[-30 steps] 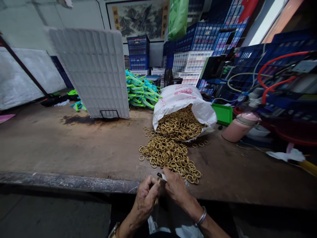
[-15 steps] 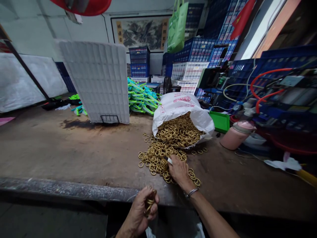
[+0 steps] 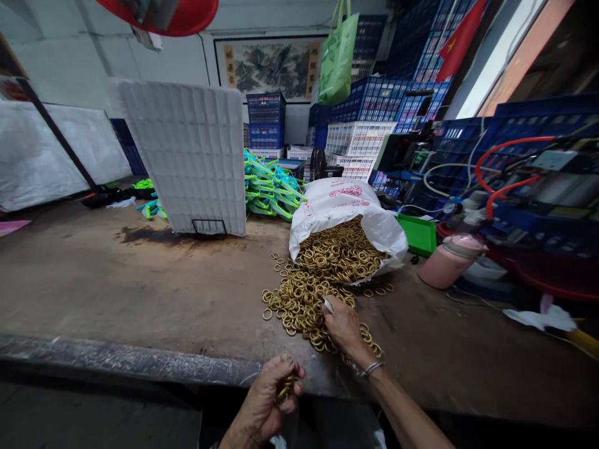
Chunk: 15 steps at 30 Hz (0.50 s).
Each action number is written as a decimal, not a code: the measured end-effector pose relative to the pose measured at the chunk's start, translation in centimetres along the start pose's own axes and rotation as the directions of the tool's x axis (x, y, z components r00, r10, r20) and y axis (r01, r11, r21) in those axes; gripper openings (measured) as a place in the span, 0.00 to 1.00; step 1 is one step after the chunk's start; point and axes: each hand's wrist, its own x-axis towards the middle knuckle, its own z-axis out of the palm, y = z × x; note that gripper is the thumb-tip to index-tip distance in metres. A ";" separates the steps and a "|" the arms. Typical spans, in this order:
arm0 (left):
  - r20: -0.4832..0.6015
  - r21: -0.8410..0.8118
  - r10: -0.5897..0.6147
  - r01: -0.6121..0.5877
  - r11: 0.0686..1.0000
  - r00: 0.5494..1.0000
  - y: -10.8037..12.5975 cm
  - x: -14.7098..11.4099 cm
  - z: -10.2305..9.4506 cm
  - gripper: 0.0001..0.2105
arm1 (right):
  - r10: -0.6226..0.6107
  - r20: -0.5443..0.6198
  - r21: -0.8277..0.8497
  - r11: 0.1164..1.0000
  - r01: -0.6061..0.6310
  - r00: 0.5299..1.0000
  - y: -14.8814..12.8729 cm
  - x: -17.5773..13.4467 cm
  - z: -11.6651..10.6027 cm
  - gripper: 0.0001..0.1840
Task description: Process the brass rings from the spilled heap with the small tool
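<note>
Just in front of the table edge, my left hand [image 3: 274, 393] is closed around several brass-coloured rings [image 3: 285, 390], some showing between thumb and fingers. My right hand [image 3: 344, 324] reaches into the loose pile of the same rings [image 3: 299, 305] on the table. Its fingers are curled and drawn together, with white tape on one; what they pinch, if anything, is hidden among the rings. A bracelet circles the right wrist. Behind the pile, a white sack [image 3: 339, 193] with red print lies on its side, its mouth toward me and more rings spilling out.
An upright white ribbed panel [image 3: 187, 156] stands on the table [image 3: 116, 299] at left. Beside it lie bright green and blue pieces [image 3: 271, 187]. A green tray [image 3: 417, 234] and a pink bottle [image 3: 449, 262] sit right of the sack. Stacked crates [image 3: 360, 137] fill the back.
My right hand has shifted slightly right and down over the ring pile. My left hand has turned a little, so fewer of its rings show. The view has moved slightly.
</note>
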 end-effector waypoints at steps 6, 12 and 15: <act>-0.124 0.205 0.205 -0.177 0.962 0.971 0.4 1.1 1.2 0.16 | 0.034 0.036 0.575 0.817 -0.048 0.999 -1.9 -2.5 -0.7 0.11; -0.160 0.473 0.390 -0.276 0.836 0.907 0.5 1.8 2.5 0.23 | -0.022 0.176 0.759 0.639 -0.121 0.984 -4.4 -5.5 -0.8 0.10; -0.164 0.502 0.423 -0.294 0.813 0.891 0.4 2.0 2.3 0.21 | -0.047 0.208 0.777 0.615 -0.136 0.977 -4.8 -6.1 -0.6 0.11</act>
